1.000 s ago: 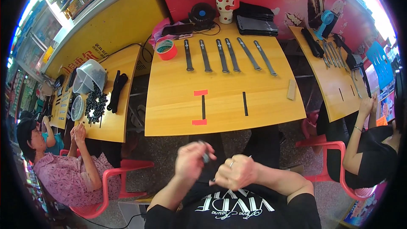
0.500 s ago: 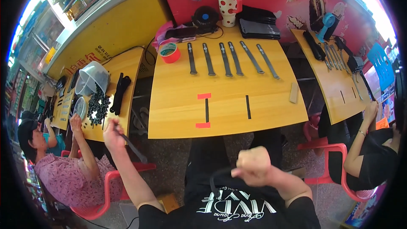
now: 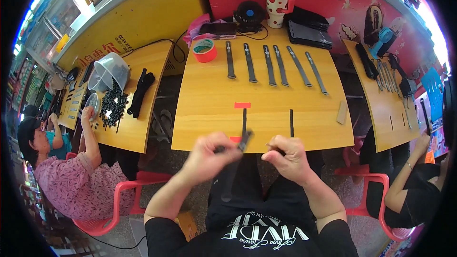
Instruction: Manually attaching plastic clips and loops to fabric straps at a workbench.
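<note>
My left hand (image 3: 209,158) is closed round a dark grey strap (image 3: 245,141), whose end sticks out past the fingers over the table's near edge. A blurred dark length hangs below that hand, in front of my trousers. Just to the right, my right hand (image 3: 288,160) is closed in a pinch at the edge, with a dark bit between thumb and fingers too small to name. Several similar grey straps (image 3: 250,64) lie spread side by side across the far half of the wooden table (image 3: 214,114). Two black strips (image 3: 292,123) run lengthwise on the near half, the left one with red tape (image 3: 242,105) at its ends.
A red tape roll (image 3: 204,51), a phone (image 3: 218,28), a black fan (image 3: 250,14), a dotted tumbler (image 3: 277,4) and stacked black pouches (image 3: 309,33) line the back. A small wooden block (image 3: 342,112) lies at right. Co-workers sit at both side tables.
My left hand has swung in from the far left to the middle, carrying the strap. My right hand has risen to the table's edge. The view has shifted slightly.
</note>
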Tool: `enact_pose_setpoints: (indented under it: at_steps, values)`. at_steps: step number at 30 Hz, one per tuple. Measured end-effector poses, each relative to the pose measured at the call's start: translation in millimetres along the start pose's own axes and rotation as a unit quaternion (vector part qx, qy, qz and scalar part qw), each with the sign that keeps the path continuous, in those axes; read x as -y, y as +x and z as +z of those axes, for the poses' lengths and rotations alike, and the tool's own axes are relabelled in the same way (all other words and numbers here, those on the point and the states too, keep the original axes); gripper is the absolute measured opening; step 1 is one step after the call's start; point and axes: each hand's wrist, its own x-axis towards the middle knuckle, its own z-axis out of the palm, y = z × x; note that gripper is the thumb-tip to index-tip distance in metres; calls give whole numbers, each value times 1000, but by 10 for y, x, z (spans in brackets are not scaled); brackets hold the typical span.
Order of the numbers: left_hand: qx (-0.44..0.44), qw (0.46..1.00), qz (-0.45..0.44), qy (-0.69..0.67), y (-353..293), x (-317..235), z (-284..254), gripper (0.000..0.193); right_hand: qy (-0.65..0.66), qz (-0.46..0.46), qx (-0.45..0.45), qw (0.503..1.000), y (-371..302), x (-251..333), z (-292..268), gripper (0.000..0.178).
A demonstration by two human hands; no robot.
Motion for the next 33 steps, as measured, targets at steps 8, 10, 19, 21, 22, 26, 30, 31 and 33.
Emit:
enact_pose_setpoints:
  at_steps: [8,10,19,21,22,26,30,31,33]
  values:
    - [-124,953,-274,33,1726,725,-845,18,-125,25,-134,983,-105,-415,-240,28]
    - [-162,947,-269,72,1931,1014,-896,17,-148,33,-124,981,-133,-407,-238,28]
    - [-200,882,-120,411,1723,635,-818,37,-145,51,-114,982,-247,-380,-358,18]
    - [-155,961,-201,113,1465,52,-541,28,-130,67,-121,982,-305,-344,-359,13]
    - [-96,978,-185,-3,1232,-110,-448,28,-109,86,-127,982,-338,-297,-346,9]
    - [161,923,-247,-247,466,-461,203,43,-41,68,-132,988,-450,-61,-293,11]
    - [126,814,-280,-493,-102,-111,816,40,-85,-3,-98,992,-504,216,-175,16]
    - [126,809,-264,-510,-183,-13,902,39,-94,14,-100,990,-560,262,-162,16]
    - [136,798,-252,-529,-270,43,1029,38,-109,36,-110,987,-673,296,-154,16]
